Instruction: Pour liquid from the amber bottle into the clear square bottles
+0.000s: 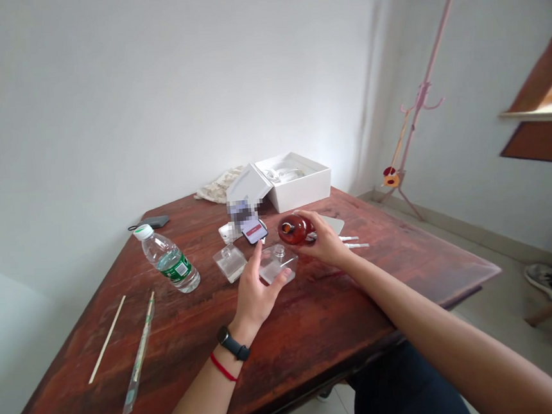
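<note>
My right hand [324, 238] is wrapped around an amber bottle [291, 230], held tilted above the table with its open mouth turned towards me. Close to it my left hand [254, 289] has its index finger stretched out and its thumb apart. Between that thumb and finger stands a clear square glass bottle [280, 258] with a short neck; I cannot tell whether the hand touches it. Left of it is a second clear square bottle [230, 262]. A phone [255, 231] with a lit screen, partly blurred out, is propped just behind the glass bottles.
A water bottle [172, 264] stands at left, near a wooden stick [107, 341] and wrapped chopsticks [143, 344]. At the back are a white box [301, 192], its lid [248, 187], a cloth [214, 188] and a grey pouch [155, 222]. White-tipped sticks [356, 245] lie right of my right hand.
</note>
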A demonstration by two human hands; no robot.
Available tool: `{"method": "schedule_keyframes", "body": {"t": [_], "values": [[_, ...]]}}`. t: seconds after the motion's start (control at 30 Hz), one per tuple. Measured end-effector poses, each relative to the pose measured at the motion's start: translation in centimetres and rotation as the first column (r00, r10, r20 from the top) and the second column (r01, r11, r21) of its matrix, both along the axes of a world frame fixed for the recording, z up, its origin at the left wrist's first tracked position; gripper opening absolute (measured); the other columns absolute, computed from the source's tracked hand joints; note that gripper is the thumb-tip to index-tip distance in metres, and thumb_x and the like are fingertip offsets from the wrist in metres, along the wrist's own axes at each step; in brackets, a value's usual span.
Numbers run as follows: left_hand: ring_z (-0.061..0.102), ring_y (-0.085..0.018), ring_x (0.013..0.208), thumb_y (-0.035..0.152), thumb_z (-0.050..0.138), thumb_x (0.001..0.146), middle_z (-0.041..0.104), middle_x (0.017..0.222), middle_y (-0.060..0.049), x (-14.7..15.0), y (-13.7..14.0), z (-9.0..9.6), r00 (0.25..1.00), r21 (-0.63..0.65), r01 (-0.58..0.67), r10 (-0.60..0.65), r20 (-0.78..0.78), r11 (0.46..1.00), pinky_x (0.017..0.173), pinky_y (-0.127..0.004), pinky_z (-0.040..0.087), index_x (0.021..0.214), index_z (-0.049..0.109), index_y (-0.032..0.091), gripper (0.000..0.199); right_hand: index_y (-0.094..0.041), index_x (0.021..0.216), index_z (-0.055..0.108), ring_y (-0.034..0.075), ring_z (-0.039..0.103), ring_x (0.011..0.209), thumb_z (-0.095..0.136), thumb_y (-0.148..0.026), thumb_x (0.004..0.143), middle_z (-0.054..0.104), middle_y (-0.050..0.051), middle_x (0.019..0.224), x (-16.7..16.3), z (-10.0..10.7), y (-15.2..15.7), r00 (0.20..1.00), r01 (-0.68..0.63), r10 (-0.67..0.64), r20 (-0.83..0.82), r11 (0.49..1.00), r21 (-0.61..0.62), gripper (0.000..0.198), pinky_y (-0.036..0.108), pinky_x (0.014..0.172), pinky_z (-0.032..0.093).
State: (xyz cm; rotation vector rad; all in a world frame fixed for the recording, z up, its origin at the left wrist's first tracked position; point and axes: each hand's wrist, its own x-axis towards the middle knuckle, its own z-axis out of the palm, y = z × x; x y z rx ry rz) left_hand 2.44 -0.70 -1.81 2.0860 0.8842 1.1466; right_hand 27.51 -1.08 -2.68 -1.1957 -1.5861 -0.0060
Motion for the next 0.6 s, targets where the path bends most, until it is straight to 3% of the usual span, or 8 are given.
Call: {"method": "schedule_keyframes", "body": {"t": [0.17,0.33,0.6], "values": [[0.07,-0.032,0.125,0.051,0.076,0.098,0.074,0.135,-0.014,-0.01,0.15,-0.12,0.999,0.037,-0.025,0.024,0.039,0.999,0.112,-0.049,0.053,0.166,0.043,0.022,0.082,-0.033,0.145,0.056,0.037,0.066,0.126,0.09,-0.037,0.08,0.067,0.011,0.136,-0.02,-0.2,0.07,1.0,0.022,-0.022,0.016,1.0,-0.004,0.073,0.056,0.107,0.057],[0.071,-0.032,0.122,0.051,0.074,0.1,0.073,0.132,-0.015,-0.23,0.37,-0.06,0.994,0.066,-0.085,0.081,0.068,0.994,0.1,-0.045,0.059,0.169,0.039,0.023,0.082,-0.034,0.146,0.056,0.038,0.065,0.128,0.088,-0.035,0.081,0.066,0.01,0.136,-0.02,-0.1,0.04,0.998,0.042,-0.042,0.038,0.999,0.002,0.072,0.057,0.109,0.056],[0.072,-0.031,0.12,0.051,0.076,0.097,0.073,0.13,-0.016,-0.23,0.4,0.19,0.987,0.054,-0.151,0.148,0.064,0.987,0.097,-0.042,0.06,0.153,0.055,0.02,0.067,-0.033,0.148,0.057,0.039,0.063,0.13,0.083,-0.027,0.08,0.065,0.011,0.139,-0.13,-0.08,-0.02,0.991,0.086,-0.084,0.106,0.996,-0.017,0.073,0.06,0.112,0.052]]}}
